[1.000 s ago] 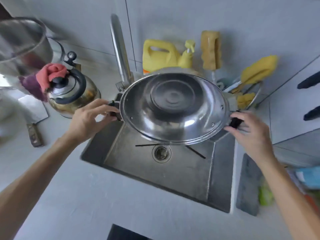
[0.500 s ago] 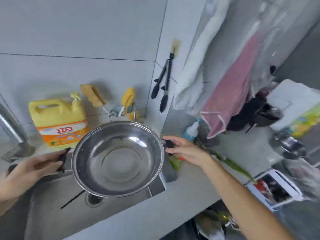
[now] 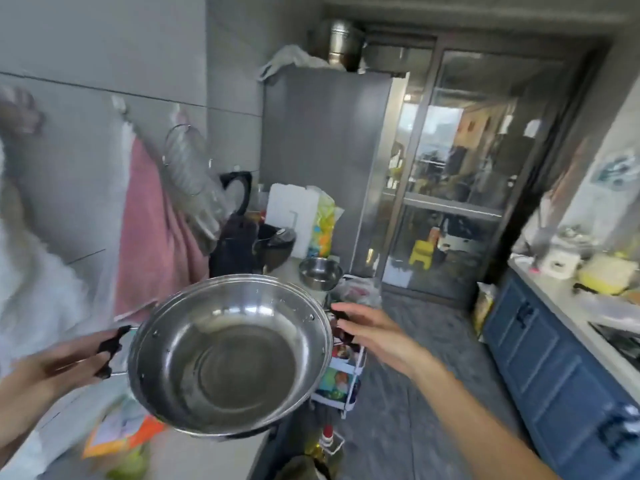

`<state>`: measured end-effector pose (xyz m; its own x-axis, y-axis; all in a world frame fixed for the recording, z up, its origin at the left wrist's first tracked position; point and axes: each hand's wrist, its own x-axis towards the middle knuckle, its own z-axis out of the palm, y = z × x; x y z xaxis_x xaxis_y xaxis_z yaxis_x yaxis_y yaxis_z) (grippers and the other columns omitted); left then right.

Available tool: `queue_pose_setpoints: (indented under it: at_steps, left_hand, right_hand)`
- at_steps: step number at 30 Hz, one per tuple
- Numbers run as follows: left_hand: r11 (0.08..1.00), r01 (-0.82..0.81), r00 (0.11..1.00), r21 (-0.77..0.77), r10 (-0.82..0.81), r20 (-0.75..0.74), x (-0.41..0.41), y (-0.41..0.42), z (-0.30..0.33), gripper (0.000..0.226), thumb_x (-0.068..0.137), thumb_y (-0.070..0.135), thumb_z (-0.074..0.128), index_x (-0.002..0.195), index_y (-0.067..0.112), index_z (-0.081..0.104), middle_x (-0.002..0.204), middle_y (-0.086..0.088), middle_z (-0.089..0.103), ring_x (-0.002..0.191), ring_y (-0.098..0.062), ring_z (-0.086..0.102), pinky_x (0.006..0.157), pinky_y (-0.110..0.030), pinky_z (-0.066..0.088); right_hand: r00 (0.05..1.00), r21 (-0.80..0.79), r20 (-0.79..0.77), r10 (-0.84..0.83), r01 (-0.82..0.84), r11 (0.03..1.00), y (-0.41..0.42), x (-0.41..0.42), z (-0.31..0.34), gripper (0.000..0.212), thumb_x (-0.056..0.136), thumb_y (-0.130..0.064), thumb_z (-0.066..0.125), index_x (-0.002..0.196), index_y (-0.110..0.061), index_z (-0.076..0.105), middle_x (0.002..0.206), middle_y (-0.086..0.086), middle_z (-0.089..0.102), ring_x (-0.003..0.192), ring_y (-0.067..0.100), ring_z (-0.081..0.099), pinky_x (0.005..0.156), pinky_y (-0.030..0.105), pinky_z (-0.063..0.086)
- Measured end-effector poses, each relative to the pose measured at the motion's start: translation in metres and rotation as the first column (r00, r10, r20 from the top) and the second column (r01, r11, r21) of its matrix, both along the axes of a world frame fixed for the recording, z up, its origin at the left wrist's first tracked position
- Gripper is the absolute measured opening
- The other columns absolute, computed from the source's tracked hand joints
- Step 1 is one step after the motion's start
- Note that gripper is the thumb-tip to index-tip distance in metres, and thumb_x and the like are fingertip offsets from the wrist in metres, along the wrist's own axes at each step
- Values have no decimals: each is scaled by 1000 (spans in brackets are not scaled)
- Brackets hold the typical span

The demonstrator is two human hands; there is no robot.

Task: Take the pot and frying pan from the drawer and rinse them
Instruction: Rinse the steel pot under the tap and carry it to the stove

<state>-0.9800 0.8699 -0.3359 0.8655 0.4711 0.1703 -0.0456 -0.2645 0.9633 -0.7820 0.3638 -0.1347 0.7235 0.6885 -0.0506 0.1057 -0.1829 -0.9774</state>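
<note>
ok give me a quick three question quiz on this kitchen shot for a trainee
1. True or false: the steel pot rests in a sink.
2. Which hand grips a black pot handle? A) left hand B) right hand C) neither
3. Fill in: the small steel bowl on the counter sits ____ the pot.

Key: 1 false, it is held in the air. 2 A; the right hand's fingers look straight beside the other handle. 3 beyond.

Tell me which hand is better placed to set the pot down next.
Left, probably. The left hand grips the pot by its black handle, while the right hand looks open beside the far handle.
</note>
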Motion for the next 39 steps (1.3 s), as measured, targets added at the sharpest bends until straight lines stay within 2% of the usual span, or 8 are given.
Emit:
queue_pose_setpoints:
  at_steps: [3,6,10,15,20,23,31,39]
  left_hand:
    - [995,98,995,0,-98,-13,71,-160,147,33,87,22,67,119,29,65,114,10,70,106,-5,64,86,-25,55]
    - [977,213,977,7,-213,15,157,-261,200,33,83,-5,62,100,22,70,81,12,75,71,3,67,62,-8,53]
    - [936,352,936,27,-352,6,288,-360,208,32,81,4,67,106,23,73,108,-1,73,98,-18,68,90,-30,53]
    - [876,482,875,17,-482,28,433,-486,212,31,82,0,65,100,24,73,108,-4,72,94,-19,66,67,-12,54]
    - [835,549,836,-29,-549,22,548,-588,218,30,85,-10,57,110,4,65,104,-16,66,61,1,64,47,-5,46]
    - [807,590,807,-26,-590,17,616,-627,211,30,87,-6,57,115,1,65,114,-18,66,80,-12,61,53,-6,49]
    - [708,705,709,-33,-705,10,811,-701,188,27,86,3,62,105,21,71,109,-2,70,94,-10,64,66,-12,54]
    - [606,795,605,-21,-795,-52,1031,-770,187,29,86,0,62,109,16,69,107,-2,69,90,-10,66,63,-8,53]
  right_hand:
    - [981,90,15,-196,193,977,-81,42,7,69,59,-50,82,119,-22,64,124,4,65,118,19,58,103,40,45]
    - [924,164,9,-382,376,912,-171,82,9,84,45,-54,87,119,-19,65,121,5,67,114,17,61,92,28,51]
    - [861,162,34,-507,496,853,-289,141,-1,75,54,-49,85,120,-22,64,118,3,68,112,20,62,96,34,49]
    - [774,123,44,-631,623,772,-413,211,-5,83,49,-46,89,122,-18,62,113,5,70,99,25,66,81,28,54]
    - [710,106,29,-704,698,708,-496,272,4,76,54,-30,85,123,-13,59,105,5,73,82,13,67,68,20,52]
    - [661,98,59,-749,742,663,-528,314,-1,97,33,-55,90,119,-20,61,108,6,72,89,17,68,74,22,53]
    - [535,121,58,-843,834,538,-591,467,-32,96,30,-61,88,114,-22,64,100,8,73,74,10,64,77,29,48]
    - [414,136,-98,-905,906,400,-638,633,-50,90,40,-51,90,117,-13,63,108,19,69,70,19,62,71,28,53]
